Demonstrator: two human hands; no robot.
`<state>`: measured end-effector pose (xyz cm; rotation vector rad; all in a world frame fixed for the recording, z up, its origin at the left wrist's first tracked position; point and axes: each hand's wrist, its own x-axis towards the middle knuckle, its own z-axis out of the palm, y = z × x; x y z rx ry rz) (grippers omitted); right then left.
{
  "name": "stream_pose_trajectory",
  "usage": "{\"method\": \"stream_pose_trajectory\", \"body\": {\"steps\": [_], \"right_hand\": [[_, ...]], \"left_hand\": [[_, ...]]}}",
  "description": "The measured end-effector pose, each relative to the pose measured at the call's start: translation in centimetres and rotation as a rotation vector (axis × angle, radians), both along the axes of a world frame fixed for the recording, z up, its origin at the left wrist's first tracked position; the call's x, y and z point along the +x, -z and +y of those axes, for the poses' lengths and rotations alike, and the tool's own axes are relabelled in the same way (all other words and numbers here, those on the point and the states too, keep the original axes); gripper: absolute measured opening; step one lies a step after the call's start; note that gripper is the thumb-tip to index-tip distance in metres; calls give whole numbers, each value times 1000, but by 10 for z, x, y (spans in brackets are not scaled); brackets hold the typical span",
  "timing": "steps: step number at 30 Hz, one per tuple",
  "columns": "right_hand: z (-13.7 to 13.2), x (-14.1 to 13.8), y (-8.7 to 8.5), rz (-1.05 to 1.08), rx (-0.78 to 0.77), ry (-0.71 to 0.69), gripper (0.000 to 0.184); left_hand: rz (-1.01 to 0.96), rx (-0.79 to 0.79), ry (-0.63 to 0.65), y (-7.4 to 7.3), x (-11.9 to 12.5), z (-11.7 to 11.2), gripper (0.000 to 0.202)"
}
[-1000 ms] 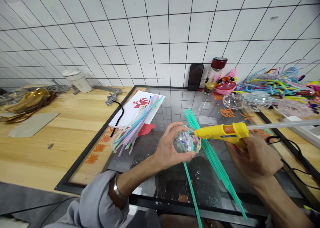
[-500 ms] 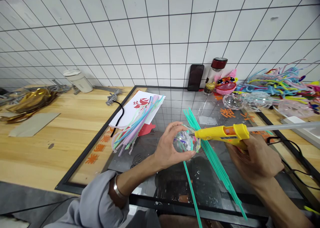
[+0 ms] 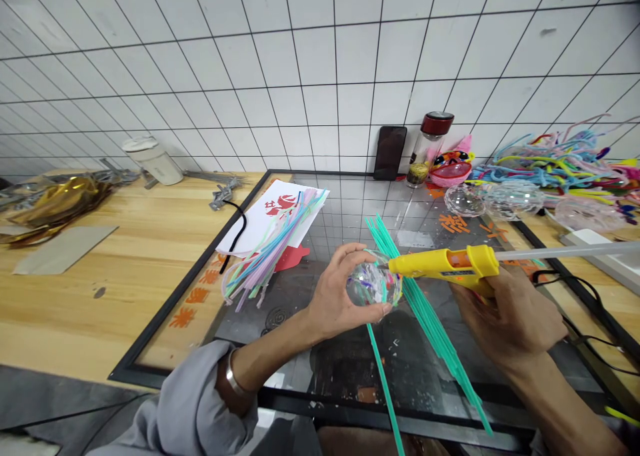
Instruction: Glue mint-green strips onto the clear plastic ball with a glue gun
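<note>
My left hand (image 3: pixel 340 291) curls round a clear faceted plastic ball (image 3: pixel 367 286) with coloured bits on or inside it. A green pipe cleaner (image 3: pixel 384 376) runs from under the ball toward the table's front edge. In my right hand (image 3: pixel 517 316) is a yellow hot glue gun (image 3: pixel 445 264), a long translucent glue stick (image 3: pixel 565 250) jutting from its back. The gun's nozzle meets the ball's upper right side; whether it touches is hard to make out. A bundle of green pipe cleaners (image 3: pixel 433 323) lies on the dark glass sheet just right of the ball.
Pastel pipe cleaners (image 3: pixel 277 246) lie across white paper (image 3: pixel 250 213) at left. By the tiled wall stand a phone (image 3: pixel 391 153), a red-lidded bottle (image 3: pixel 430 149) and a pink basket (image 3: pixel 451 171). Clear plastic balls (image 3: pixel 465 201) and a colourful pipe-cleaner heap (image 3: pixel 545 159) lie right. Black cables (image 3: pixel 590 289) trail there.
Both hands, the ball and the glue gun keep nearly the same position. The whole view has shifted very slightly.
</note>
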<state>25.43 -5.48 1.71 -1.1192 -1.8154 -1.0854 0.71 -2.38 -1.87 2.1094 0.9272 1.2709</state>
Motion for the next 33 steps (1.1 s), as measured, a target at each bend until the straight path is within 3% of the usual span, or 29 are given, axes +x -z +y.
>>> {"method": "stream_pose_trajectory", "body": {"steps": [16, 20, 28, 33], "right_hand": [[-2, 0, -2, -32, -17, -12, 15], [0, 2, 5, 70, -56, 4, 14], [12, 6, 12, 463, -287, 83, 25], [43, 37, 35, 515, -573, 192, 43]], "left_hand": [[2, 25, -33, 2, -1, 3, 63], [8, 5, -34, 1, -1, 2, 63], [3, 6, -29, 1, -1, 2, 63], [-20, 1, -24, 2, -1, 3, 63]]}}
